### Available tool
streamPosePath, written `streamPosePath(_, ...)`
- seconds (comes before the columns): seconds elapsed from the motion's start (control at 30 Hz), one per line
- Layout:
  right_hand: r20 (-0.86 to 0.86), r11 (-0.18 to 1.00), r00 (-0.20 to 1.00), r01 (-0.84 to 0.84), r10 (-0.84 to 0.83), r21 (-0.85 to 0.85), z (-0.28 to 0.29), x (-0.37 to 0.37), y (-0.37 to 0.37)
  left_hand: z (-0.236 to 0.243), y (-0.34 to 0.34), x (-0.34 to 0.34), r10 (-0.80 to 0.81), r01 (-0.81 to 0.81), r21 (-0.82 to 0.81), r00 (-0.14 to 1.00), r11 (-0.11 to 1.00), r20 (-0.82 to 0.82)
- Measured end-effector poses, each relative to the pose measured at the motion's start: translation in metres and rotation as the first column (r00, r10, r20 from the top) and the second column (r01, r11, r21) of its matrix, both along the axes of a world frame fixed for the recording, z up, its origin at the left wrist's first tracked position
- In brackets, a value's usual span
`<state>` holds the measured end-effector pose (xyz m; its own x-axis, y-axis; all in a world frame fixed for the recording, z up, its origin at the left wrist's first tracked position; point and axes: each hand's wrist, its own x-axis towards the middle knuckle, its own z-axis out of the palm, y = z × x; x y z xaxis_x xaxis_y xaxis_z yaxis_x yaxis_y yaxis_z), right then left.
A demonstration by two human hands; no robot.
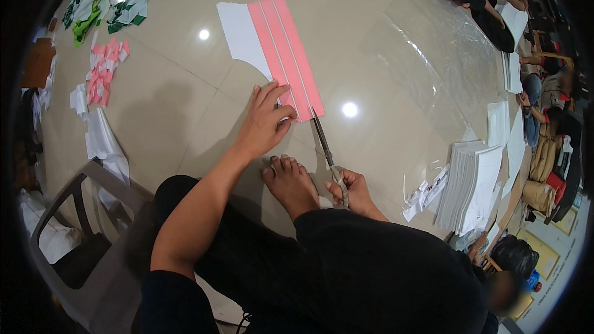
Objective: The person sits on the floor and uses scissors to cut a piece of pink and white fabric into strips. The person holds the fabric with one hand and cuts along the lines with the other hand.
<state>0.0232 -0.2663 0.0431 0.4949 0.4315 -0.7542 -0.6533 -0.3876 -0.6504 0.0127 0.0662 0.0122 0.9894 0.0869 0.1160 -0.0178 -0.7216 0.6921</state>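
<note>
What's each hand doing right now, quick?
Left hand: open, fingers spread on the near end of the pink-and-white piece.
Right hand: closed around the handles of the scissors, blades at the piece's near edge.

Floor [362,55]: glossy beige tile, thin joints visible, two round light reflections [350,109] on surface. Lower left: grey chair [114,284] with openwork armrest. Far right: pale wall [572,244], dark lettering, yellowish panels [541,252]; edges curved toward rim.

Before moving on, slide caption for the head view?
Left hand rests on a pink and white sheet, right hand holds scissors at its edge.
</note>
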Motion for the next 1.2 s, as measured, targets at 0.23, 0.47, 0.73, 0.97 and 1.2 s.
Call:
streamPosePath(0.23, -0.001, 0.999, 1.0, -0.002, 0.002, -0.049, 0.003, 0.001, 0.005, -0.002, -0.001, 0.0, 0.002, -0.002, 0.0, 1.0, 1.0, 0.001)
streamPosePath(0.47, -0.015, 0.998, 1.0, 0.008, -0.009, -0.058, 0.003, 0.003, 0.005, 0.0, 0.0, 0.0, 0.003, -0.003, 0.006, 1.0, 1.0, -0.007)
streamPosePath(0.73, -0.019, 1.0, 1.0, 0.015, -0.016, -0.011, -0.003, 0.002, 0.002, 0.0, 0.0, 0.001, 0.002, -0.002, -0.002, 1.0, 1.0, -0.009)
streamPosePath(0.97, 0.01, 0.999, 1.0, 0.015, -0.014, -0.03, -0.005, -0.002, -0.002, -0.003, 0.0, 0.001, 0.007, -0.007, -0.002, 1.0, 1.0, 0.0)
streamPosePath(1.2, -0.033, 0.998, 0.998, 0.049, -0.051, -0.05, 0.002, -0.002, 0.0, -0.001, 0.001, 0.001, 0.003, -0.003, -0.01, 1.0, 1.0, -0.01)
